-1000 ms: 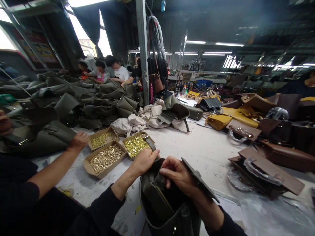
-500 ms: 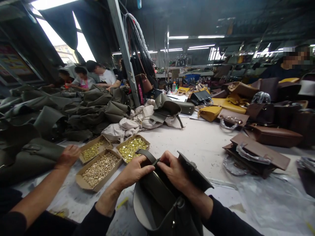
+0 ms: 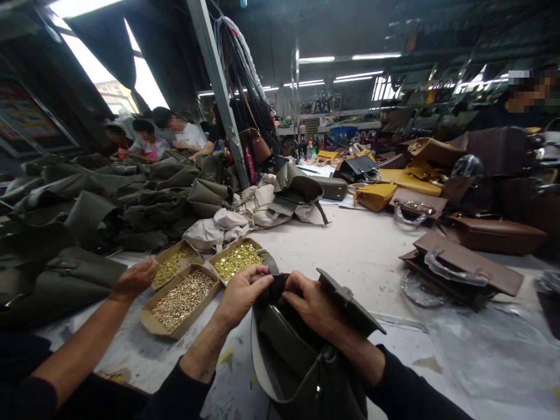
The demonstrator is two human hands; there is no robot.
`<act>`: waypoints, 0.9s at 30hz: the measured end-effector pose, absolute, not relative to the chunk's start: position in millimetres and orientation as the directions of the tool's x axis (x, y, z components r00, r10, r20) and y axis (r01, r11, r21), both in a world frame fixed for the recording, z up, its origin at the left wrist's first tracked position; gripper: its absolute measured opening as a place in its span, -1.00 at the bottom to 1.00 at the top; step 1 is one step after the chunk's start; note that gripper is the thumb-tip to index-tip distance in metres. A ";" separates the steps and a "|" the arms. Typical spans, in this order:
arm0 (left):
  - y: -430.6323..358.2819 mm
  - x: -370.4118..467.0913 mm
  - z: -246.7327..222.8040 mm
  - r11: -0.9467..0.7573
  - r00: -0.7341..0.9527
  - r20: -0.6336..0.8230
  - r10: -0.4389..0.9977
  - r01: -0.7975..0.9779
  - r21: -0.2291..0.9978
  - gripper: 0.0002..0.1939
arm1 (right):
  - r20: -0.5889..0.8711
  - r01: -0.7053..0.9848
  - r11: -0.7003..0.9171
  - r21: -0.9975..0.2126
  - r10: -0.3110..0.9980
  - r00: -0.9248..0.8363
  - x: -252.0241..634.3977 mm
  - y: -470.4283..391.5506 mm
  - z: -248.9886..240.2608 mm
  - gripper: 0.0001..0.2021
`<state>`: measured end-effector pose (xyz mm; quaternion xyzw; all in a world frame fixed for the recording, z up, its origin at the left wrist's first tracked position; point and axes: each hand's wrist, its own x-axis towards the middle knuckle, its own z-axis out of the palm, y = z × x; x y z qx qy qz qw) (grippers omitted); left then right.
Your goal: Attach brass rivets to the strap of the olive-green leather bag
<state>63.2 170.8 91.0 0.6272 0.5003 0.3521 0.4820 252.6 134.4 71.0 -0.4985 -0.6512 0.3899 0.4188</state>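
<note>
Both hands shifting slightly along rim: left hand (image 3: 240,293) and right hand (image 3: 311,304) pinching olive bag (image 3: 297,361) mouth together, beside brass-fitting boxes (image 3: 184,297).

likely handbag workshop; piled bags (image 3: 131,198); rivet trays (image 3: 181,297)

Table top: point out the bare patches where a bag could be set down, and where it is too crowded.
The widest bare stretch of the table lies between the trays of brass fittings and the brown bags. The left hand and right hand hold the olive bag at its near edge. Crowded: the olive bag pile left, and the yellow bags behind.
</note>
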 end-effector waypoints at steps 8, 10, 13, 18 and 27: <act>161.6 71.2 79.0 -0.355 0.243 0.263 0.934 0.541 0.763 -0.70 | 0.156 0.297 0.189 -0.936 0.979 -0.132 252.7 137.9 66.3 -0.86; 164.5 67.7 82.1 -0.411 0.339 0.251 0.907 0.578 0.705 -0.70 | 0.156 0.312 0.185 -0.932 0.981 -0.115 253.3 139.8 65.8 -0.85; 168.9 62.2 85.1 -0.524 0.462 0.267 0.846 0.626 0.578 -0.65 | 0.139 0.309 0.168 -0.936 0.984 -0.112 255.5 142.0 68.8 -0.83; 172.8 57.6 86.3 -0.630 0.577 0.265 0.773 0.646 0.432 -0.58 | 0.105 0.265 0.146 -0.953 0.981 -0.164 260.1 142.0 76.1 -0.78; 170.4 64.1 78.4 -0.595 0.476 0.374 0.796 0.729 0.339 -0.60 | 0.120 0.219 0.164 -0.962 0.972 -0.201 260.0 142.2 68.4 -0.79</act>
